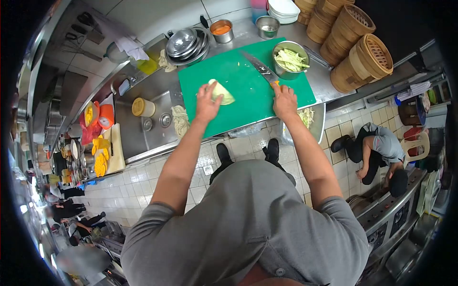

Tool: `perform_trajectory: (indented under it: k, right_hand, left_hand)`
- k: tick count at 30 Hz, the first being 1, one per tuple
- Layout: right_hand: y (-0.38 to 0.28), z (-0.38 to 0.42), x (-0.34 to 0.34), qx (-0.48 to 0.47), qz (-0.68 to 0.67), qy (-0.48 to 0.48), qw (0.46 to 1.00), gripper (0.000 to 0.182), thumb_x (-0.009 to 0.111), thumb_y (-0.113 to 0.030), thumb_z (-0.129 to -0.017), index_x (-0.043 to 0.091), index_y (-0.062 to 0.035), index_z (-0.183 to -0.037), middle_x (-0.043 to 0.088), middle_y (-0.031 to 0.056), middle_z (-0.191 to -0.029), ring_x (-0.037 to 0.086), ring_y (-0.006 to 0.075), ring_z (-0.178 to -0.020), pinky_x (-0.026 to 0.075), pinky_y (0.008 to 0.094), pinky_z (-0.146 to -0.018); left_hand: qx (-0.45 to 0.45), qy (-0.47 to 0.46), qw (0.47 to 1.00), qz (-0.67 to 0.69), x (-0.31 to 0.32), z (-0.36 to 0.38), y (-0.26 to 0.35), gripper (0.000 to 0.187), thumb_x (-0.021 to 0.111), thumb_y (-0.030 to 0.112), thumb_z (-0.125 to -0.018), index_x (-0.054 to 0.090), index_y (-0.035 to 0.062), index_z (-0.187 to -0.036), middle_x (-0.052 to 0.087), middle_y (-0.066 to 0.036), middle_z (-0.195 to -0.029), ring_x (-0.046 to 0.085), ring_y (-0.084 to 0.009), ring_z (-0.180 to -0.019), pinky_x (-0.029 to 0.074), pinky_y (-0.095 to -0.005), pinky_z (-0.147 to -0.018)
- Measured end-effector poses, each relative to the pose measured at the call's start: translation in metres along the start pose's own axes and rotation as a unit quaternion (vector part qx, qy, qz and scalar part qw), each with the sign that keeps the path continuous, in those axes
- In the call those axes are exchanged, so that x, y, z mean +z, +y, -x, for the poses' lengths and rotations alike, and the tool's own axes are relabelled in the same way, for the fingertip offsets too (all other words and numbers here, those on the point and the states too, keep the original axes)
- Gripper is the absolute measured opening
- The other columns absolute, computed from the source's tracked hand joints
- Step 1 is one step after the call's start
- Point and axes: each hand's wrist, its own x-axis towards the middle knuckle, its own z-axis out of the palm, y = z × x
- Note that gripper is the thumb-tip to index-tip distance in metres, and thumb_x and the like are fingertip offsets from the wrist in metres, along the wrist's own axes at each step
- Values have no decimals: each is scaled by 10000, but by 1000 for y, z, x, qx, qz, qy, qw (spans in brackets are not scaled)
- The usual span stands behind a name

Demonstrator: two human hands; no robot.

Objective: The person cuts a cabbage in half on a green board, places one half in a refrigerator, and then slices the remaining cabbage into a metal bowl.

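Far to the left of your hands, a sink [143, 128] sits in the bench [324, 81], with a yellow tub [143, 107] in it. Your left hand [207, 102] presses down on a pale cabbage wedge [222, 92], which lies on the green cutting board [243, 90]. Your two hands are apart. Your right hand [285, 101] is closed around the orange handle of a knife [260, 68]; its blade points away from you. Just past that hand stands a metal bowl [290, 59] full of cut cabbage strips. Further right are stacked bamboo steamers [362, 59].
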Motion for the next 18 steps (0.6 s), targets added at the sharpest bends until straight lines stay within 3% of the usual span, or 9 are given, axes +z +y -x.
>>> perform_trajectory:
  k: [3, 6, 11, 14, 15, 17, 18]
  right_hand:
    - [-18, 3, 5, 61, -108, -92, 988, 625, 652, -30, -875, 499, -26, -1481, 574, 270, -1324, 605, 495, -1197, 518, 528, -1043]
    - [-17, 29, 15, 60, -208, -68, 974, 648, 632, -40, -869, 458, 10, -1490, 544, 318, -1325, 601, 533, -1181, 515, 535, -1050]
    - [-21, 49, 18, 12, -324, -76, 943, 486, 646, -103, -934, 585, -1, -1405, 686, 308, -1279, 652, 473, -1208, 527, 500, -1035]
    - [-29, 50, 8, 30, -326, -162, 931, 486, 642, -176, -989, 572, 1, -1436, 686, 315, -1279, 654, 476, -1207, 527, 483, -1024]
    - [-19, 54, 35, -20, -347, -106, 932, 428, 631, -251, -1026, 585, 21, -1355, 705, 324, -1172, 674, 495, -1122, 546, 497, -951]
    - [-27, 62, 16, 45, -324, -178, 928, 360, 624, -247, -1021, 581, 28, -1250, 709, 321, -1086, 678, 512, -1051, 552, 520, -898]
    - [-26, 66, 15, 33, -294, -181, 938, 309, 613, -231, -1015, 551, 31, -1168, 703, 324, -1020, 676, 529, -997, 547, 554, -857]
  left_hand:
    - [9, -16, 1000, -24, 13, 6, 41, 627, 773, 300, -952, 580, 248, -1547, 514, -225, -1499, 538, -413, -1324, 409, -477, -1203]
    - [30, 7, 999, 21, 31, 9, 45, 604, 773, 299, -953, 596, 254, -1528, 480, -233, -1562, 522, -422, -1366, 416, -495, -1195]
    - [-26, 14, 974, 223, 57, -23, 26, 510, 766, 301, -957, 641, 178, -1436, 456, -230, -1627, 482, -441, -1435, 405, -512, -1199]
    - [52, 14, 990, 131, 58, -44, 25, 446, 755, 291, -956, 666, 142, -1367, 554, -209, -1522, 519, -430, -1375, 420, -504, -1177]
    - [54, 7, 991, 120, 57, -47, 26, 443, 753, 287, -952, 670, 143, -1363, 571, -204, -1482, 530, -421, -1347, 427, -501, -1165]
    - [58, -8, 994, 98, 57, -51, 27, 439, 750, 279, -945, 680, 144, -1356, 606, -194, -1403, 552, -404, -1291, 440, -496, -1142]
    - [66, 0, 993, 97, 59, -50, 27, 440, 752, 275, -940, 684, 136, -1352, 615, -191, -1378, 555, -395, -1286, 438, -495, -1136]
